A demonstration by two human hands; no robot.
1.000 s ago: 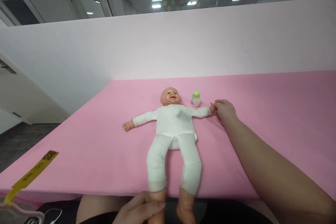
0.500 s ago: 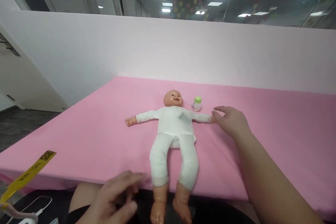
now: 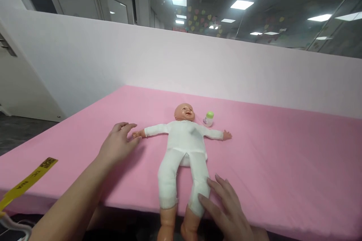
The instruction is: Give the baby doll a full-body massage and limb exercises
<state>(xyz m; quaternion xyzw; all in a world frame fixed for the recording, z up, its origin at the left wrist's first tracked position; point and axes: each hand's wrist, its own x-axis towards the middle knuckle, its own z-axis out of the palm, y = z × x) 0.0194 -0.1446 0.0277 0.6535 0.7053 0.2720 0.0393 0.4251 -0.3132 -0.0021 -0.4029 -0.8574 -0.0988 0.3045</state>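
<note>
A baby doll (image 3: pixel 185 143) in a white cloth body lies on its back on the pink-covered table (image 3: pixel 271 165), arms spread wide and feet over the near edge. My left hand (image 3: pixel 118 141) is at the doll's hand on the left side, thumb and fingers apart around it; whether they touch cannot be told. Fingers spread, my right hand (image 3: pixel 226 207) is beside the doll's lower leg on the right, fingertips at the white cloth. A small clear bottle with a green cap (image 3: pixel 208 119) stands next to the doll's head.
A white partition (image 3: pixel 198 64) runs along the table's back and left side, with glass above it. A yellow tag (image 3: pixel 29 182) on a white cable hangs at the lower left. A door (image 3: pixel 22 79) is at the far left.
My right hand has drawn back from the doll's hand on the right to its leg. My left hand has reached forward to the doll's other hand. The view has tilted slightly.
</note>
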